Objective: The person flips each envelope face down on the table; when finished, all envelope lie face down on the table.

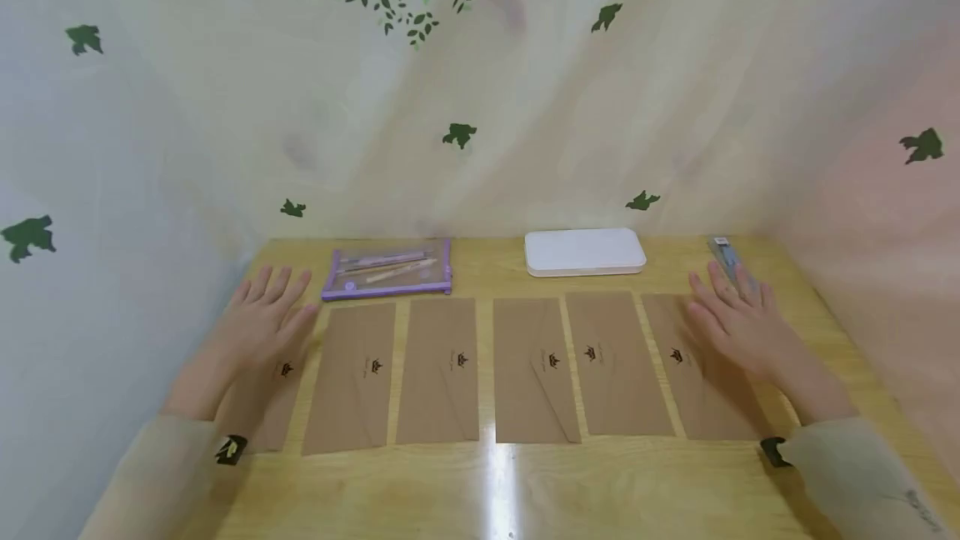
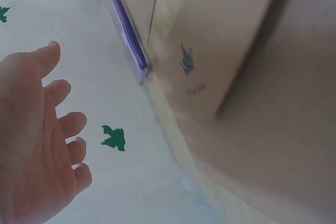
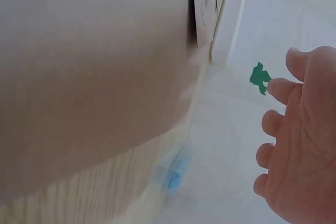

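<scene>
Several brown paper envelopes (image 1: 441, 373) with small dark crown prints lie side by side in a row across the wooden table. My left hand (image 1: 266, 315) is above the leftmost envelope (image 1: 273, 407) and partly covers it. Its fingers are spread and hold nothing; the left wrist view shows the bare palm side of the hand (image 2: 37, 129). Over the rightmost envelope (image 1: 697, 390) is my right hand (image 1: 742, 327), also with spread fingers and nothing in them. In the right wrist view that hand (image 3: 304, 135) appears apart from the envelope surface.
Behind the row lie a clear pouch with purple edging (image 1: 387, 267) holding pens, and a white flat case (image 1: 585, 252). A narrow bluish item in clear wrapping (image 1: 724, 252) lies at the back right, partly behind my right hand. A leaf-patterned curtain (image 1: 540, 148) borders the table.
</scene>
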